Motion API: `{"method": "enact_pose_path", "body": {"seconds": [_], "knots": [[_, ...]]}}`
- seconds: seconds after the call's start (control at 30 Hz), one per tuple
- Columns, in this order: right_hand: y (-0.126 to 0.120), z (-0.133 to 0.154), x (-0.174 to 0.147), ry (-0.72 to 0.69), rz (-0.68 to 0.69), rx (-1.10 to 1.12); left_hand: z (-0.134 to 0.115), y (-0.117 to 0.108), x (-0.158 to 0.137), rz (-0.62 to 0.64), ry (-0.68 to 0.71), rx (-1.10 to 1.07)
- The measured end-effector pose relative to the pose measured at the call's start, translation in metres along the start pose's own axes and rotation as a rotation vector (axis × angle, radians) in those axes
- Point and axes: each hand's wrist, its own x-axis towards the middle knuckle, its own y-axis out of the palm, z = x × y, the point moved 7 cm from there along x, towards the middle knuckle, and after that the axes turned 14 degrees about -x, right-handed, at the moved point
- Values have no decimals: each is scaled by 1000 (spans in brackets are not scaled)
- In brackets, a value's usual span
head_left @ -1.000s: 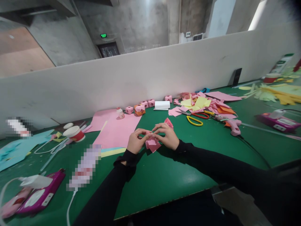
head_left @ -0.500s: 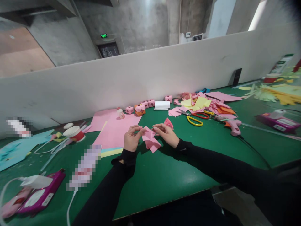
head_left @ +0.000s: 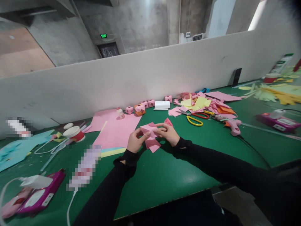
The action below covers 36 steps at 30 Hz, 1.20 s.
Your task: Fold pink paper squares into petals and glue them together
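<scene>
Both my hands pinch one piece of folded pink paper (head_left: 149,127) above the green table. My left hand (head_left: 136,140) grips its left side between thumb and fingers, while my right hand (head_left: 169,133) pinches its right edge. Just below the fingers lies another pink paper piece (head_left: 153,145) on the table. Behind my right hand a darker pink folded paper (head_left: 168,121) shows only in part. Large pink paper sheets (head_left: 117,128) lie to the left of my hands.
Small pink folded paper boxes (head_left: 151,103) line the partition (head_left: 150,72). Yellow-handled scissors (head_left: 194,121) and a pile of paper scraps (head_left: 199,103) lie right, near a pink glue gun (head_left: 234,126). A paper cup (head_left: 74,134) and a magenta power bank (head_left: 42,194) stand left.
My left hand has moved slightly right, towards the right hand. The held paper has been turned and raised a little, with its flat face now showing more.
</scene>
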Motion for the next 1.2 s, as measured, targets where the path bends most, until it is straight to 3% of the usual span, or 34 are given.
{"method": "enact_pose_path", "body": {"seconds": [0.33, 0.47, 0.67, 0.93, 1.2], "knots": [[0, 10, -7, -156, -56, -267, -6, -9, -5, -137, 87, 353], [0, 21, -13, -259, -116, -461, -21, -5, -10, -162, 258, 501], [-4, 24, -14, -285, -173, -584, -37, -1, -20, -221, 483, 554], [2, 38, -21, -414, -155, -623, -29, 2, -18, -126, 506, 685], [14, 42, -26, -538, -36, -700, -27, 13, -22, -40, 575, 806]]}}
